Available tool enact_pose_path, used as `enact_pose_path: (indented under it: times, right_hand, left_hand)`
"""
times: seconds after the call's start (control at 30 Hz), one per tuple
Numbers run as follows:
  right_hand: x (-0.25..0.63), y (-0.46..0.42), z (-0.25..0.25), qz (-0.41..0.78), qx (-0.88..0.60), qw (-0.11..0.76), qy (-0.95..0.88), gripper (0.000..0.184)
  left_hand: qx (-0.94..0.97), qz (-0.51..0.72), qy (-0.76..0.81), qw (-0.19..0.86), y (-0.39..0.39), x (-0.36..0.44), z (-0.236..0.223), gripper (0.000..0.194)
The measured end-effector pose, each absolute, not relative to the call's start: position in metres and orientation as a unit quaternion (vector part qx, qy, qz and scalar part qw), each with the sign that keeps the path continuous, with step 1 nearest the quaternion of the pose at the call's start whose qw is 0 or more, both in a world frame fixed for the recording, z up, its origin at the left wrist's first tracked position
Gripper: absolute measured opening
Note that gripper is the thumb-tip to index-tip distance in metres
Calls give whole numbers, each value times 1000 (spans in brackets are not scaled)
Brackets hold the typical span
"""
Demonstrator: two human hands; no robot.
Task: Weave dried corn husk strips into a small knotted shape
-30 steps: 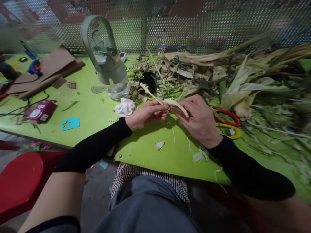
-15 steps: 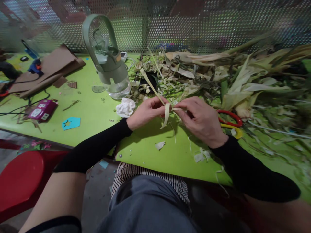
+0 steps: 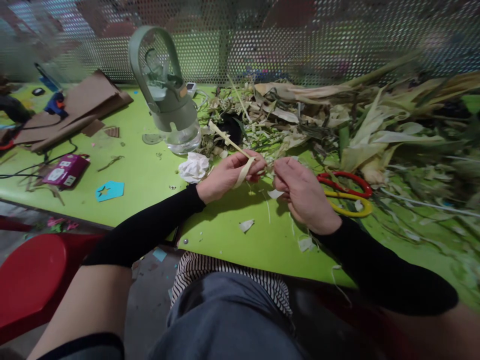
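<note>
My left hand (image 3: pixel 234 172) is closed around a pale strip of corn husk (image 3: pixel 228 138). One end of the strip points up and away over the table, and another part loops down across the fingers. Just to its right, my right hand (image 3: pixel 298 187) is closed with thumb and fingertips pinched together, a small gap from the left. Whatever lies in that pinch is hidden. A pale scrap (image 3: pixel 275 193) shows below its fingertips; I cannot tell whether it is held. Scissors with red and yellow handles (image 3: pixel 350 212) lie beside my right wrist.
A heap of corn husks (image 3: pixel 311 107) covers the back right of the green table (image 3: pixel 221 230). A water bottle (image 3: pixel 168 110) stands behind crumpled tissue (image 3: pixel 194 167). To the left are a purple box (image 3: pixel 66 170), a blue card (image 3: pixel 109 191) and brown cardboard (image 3: pixel 82 105). A perforated screen (image 3: pixel 262 45) rises behind.
My right hand has moved slightly left and away from the strip at the left fingertips. The strip's far end has dipped, and its loop has swung left. More of the scissors shows.
</note>
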State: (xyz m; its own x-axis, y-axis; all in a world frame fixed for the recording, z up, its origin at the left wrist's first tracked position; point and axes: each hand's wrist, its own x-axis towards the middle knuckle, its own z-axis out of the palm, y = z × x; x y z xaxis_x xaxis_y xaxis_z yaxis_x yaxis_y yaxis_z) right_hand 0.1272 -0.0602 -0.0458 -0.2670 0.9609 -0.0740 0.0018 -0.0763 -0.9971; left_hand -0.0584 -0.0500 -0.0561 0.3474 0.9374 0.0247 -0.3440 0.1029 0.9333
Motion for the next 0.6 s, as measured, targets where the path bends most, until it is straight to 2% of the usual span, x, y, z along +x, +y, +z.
enact_pose_path:
  times: [0.1, 0.27, 0.37, 0.47, 0.53, 0.6]
  right_hand:
    - [127, -59, -46, 609, -478, 398, -492, 45]
    - [124, -60, -41, 589, -453, 433, -511, 45]
    - [122, -63, -38, 586, -422, 455, -521, 45]
    - [121, -63, -37, 578, -414, 469, -524, 43]
    - [122, -63, -36, 571, -416, 470, -529, 42]
    - [123, -63, -35, 577, -419, 463, -527, 42]
  left_hand:
    - [602, 508, 305, 536, -47, -64, -64, 18]
    - [801, 526, 237, 158, -43, -75, -67, 11]
    - [835, 507, 208, 47, -45, -78, -64, 17]
    - [839, 498, 210, 54, -45, -77, -65, 18]
    - [824, 501, 228, 132, -44, -75, -66, 17]
    - [778, 507, 262, 263, -44, -71, -67, 20]
